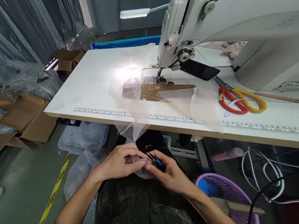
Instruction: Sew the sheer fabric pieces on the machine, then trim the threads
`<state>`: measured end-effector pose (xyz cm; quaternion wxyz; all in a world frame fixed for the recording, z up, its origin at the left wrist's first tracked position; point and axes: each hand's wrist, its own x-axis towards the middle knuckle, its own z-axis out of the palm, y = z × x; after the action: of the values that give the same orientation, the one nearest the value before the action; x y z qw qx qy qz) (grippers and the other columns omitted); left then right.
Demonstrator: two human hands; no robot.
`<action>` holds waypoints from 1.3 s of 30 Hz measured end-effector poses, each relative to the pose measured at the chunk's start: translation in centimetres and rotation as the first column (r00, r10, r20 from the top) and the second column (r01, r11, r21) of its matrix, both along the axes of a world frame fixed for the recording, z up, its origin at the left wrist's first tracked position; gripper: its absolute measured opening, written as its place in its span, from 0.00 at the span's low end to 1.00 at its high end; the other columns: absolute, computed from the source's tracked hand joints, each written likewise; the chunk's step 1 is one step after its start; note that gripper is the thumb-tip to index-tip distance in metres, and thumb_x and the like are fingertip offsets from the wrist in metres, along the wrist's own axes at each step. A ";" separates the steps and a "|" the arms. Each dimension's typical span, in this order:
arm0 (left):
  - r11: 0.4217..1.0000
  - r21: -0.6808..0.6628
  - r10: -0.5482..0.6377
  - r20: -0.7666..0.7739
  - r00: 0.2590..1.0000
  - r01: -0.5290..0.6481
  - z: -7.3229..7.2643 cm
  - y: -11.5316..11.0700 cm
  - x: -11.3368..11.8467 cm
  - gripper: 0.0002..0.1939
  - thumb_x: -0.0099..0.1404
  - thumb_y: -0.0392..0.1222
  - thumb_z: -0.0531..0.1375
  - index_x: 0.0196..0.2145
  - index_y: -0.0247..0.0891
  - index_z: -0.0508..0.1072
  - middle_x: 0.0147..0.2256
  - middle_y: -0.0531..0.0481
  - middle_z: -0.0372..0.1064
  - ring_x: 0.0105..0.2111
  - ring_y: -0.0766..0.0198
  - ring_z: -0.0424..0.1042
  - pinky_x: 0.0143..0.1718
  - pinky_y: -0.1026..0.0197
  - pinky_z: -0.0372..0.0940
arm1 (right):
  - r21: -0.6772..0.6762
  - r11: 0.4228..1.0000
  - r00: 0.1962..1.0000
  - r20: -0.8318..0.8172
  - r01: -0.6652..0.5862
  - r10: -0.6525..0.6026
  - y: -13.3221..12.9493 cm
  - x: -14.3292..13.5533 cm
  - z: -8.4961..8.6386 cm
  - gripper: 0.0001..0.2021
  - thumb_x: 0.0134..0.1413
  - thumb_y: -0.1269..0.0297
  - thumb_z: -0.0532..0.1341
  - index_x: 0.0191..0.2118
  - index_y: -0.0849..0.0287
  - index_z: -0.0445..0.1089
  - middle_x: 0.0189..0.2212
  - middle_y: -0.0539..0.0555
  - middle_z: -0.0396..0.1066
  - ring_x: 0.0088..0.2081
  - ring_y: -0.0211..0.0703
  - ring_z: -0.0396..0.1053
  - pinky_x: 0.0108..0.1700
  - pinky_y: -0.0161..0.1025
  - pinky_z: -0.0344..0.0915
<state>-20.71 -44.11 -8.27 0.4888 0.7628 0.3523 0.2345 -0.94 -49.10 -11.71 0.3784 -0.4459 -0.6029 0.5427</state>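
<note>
Sheer pale fabric (133, 130) hangs over the table's front edge and runs down to my lap. My left hand (123, 161) pinches a gathered part of it between thumb and fingers. Close beside it, my right hand (167, 168) grips small thread snips (156, 161) with dark blades and a blue part. The snips' blades point up, near the fabric at my left fingertips. Whether the blades touch the fabric, I cannot tell. More sheer fabric (182, 98) lies on the tabletop by the sewing machine's needle area.
A white sewing machine (236, 15) stands on the white table (89, 84), which has a printed ruler along its front. Red- and yellow-handled scissors (242, 101) and a black phone (199, 69) lie to the right. Below are a purple basket (229, 186) and cables; cardboard boxes (30, 117) sit left.
</note>
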 end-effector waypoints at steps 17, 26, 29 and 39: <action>0.985 -0.064 0.173 0.222 0.960 -0.162 -6.7 3.8 0.2 0.19 0.56 0.56 0.63 0.34 0.35 0.77 0.44 0.42 0.73 0.49 0.50 0.67 0.54 0.52 0.57 | 0.069 0.995 0.990 0.121 0.066 -0.074 -2.1 0.7 -1.8 0.12 0.59 0.55 0.54 0.30 0.57 0.63 0.21 0.48 0.61 0.22 0.35 0.57 0.23 0.31 0.56; 0.877 -0.419 0.361 0.257 0.896 -0.233 -6.7 1.5 -1.6 0.22 0.54 0.57 0.66 0.32 0.31 0.74 0.24 0.50 0.71 0.24 0.69 0.67 0.28 0.67 0.61 | 0.167 0.986 0.961 0.272 0.003 -0.049 2.0 1.3 -0.7 0.18 0.64 0.51 0.47 0.36 0.58 0.67 0.25 0.49 0.66 0.25 0.37 0.60 0.27 0.34 0.57; 0.877 -0.393 0.385 0.234 0.893 -0.276 -6.0 1.2 -2.0 0.24 0.56 0.58 0.65 0.37 0.31 0.77 0.26 0.49 0.72 0.25 0.68 0.68 0.28 0.68 0.61 | 0.180 0.984 0.967 0.251 -0.006 -0.040 3.6 0.1 0.0 0.25 0.66 0.50 0.40 0.34 0.58 0.68 0.28 0.52 0.68 0.29 0.39 0.64 0.30 0.35 0.59; 0.925 -0.286 0.311 0.192 0.931 -0.250 -3.9 0.8 -2.3 0.18 0.60 0.51 0.63 0.37 0.32 0.80 0.32 0.46 0.76 0.28 0.65 0.70 0.31 0.66 0.63 | 0.250 0.963 0.935 0.354 -0.098 0.003 5.3 -2.4 -0.3 0.23 0.65 0.50 0.43 0.24 0.57 0.61 0.20 0.48 0.60 0.23 0.36 0.58 0.26 0.34 0.55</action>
<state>-23.03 -43.27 -12.13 0.5826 0.6012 0.4259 0.3432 -3.33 -43.82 -12.02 0.3065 -0.4653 -0.7388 0.3792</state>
